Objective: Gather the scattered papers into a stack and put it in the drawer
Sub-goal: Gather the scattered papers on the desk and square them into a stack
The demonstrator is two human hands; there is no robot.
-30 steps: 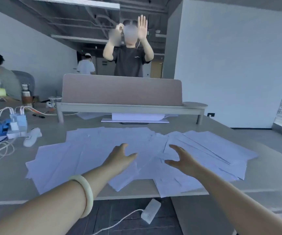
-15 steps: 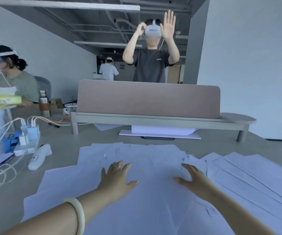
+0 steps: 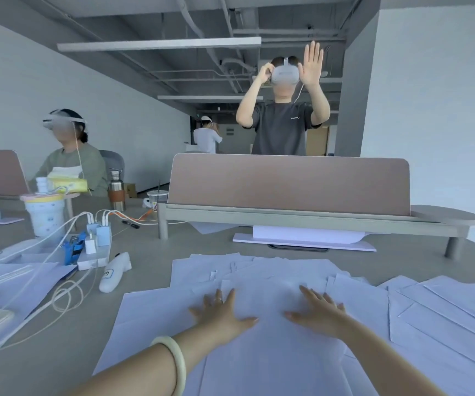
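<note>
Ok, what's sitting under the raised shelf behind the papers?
A flat white board with a white bundle on it, plus a loose sheet poking out at the left. The shelf hides how far back they reach.

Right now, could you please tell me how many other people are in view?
3: a seated person at the left, a standing person behind the divider, and a far person at the back. More may be hidden behind the divider.

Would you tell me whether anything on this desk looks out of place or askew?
The papers lie scattered over the desk, overlapping at skewed angles instead of in a stack, a few corners curled up at the far side. The left hand and right hand rest flat on them. Nothing looks spilled.
</note>
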